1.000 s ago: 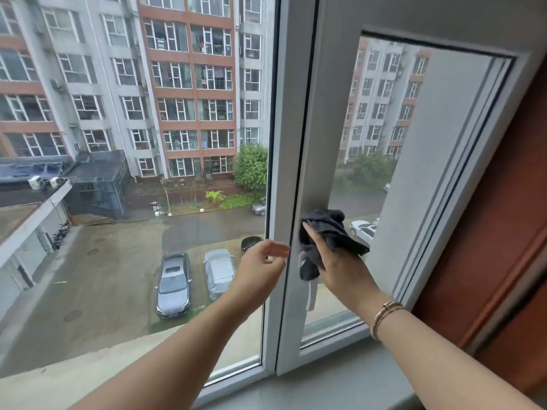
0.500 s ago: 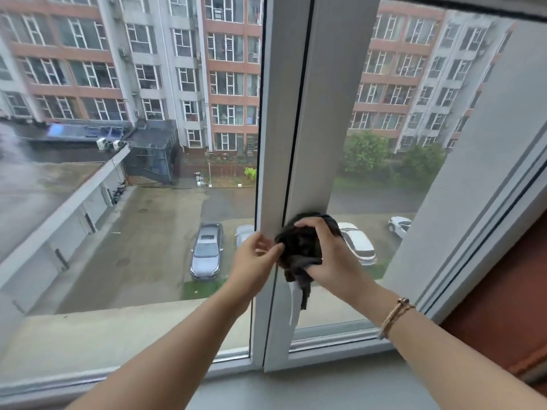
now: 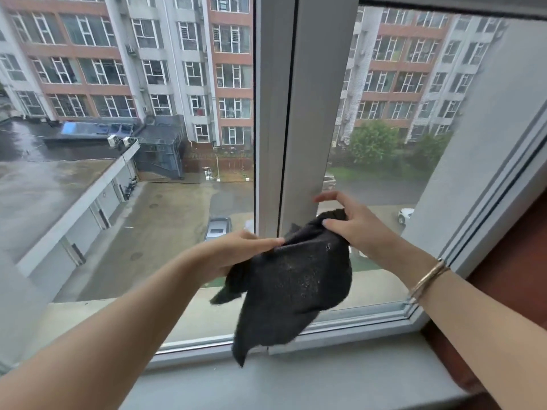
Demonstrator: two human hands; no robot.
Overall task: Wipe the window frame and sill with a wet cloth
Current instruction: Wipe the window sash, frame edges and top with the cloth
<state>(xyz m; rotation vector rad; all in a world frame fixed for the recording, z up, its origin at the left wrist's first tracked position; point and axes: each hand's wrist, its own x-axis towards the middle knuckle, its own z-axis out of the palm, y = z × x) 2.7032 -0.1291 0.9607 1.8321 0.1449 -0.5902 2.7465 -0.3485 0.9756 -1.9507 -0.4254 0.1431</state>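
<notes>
Cloth [image 3: 293,279], dark and flecked with pale specks, hangs spread between both hands in front of the white frame [image 3: 307,113], its lower corner dangling just above the sill [image 3: 296,380]. Left hand [image 3: 236,253] pinches the cloth's upper left edge between thumb and fingers. Right hand [image 3: 352,226] grips the upper right corner with thumb and curled fingers; its forefinger is raised and stretched toward the frame's centre post, whether touching it cannot be told. A bracelet [image 3: 426,281] sits on the right wrist.

Sill runs grey along the bottom, bare from the left forearm across to the right, meeting the frame's lower rail directly behind the cloth. Centre post stands upright between two panes, a dark seal line down its middle. To the right, the angled side of the frame closes in near the right forearm, with a brown wall [image 3: 515,261] beyond it. Both forearms cross over the sill. Outside, apartment blocks [image 3: 148,54], a wet yard and parked cars [image 3: 217,227] show through the glass.
</notes>
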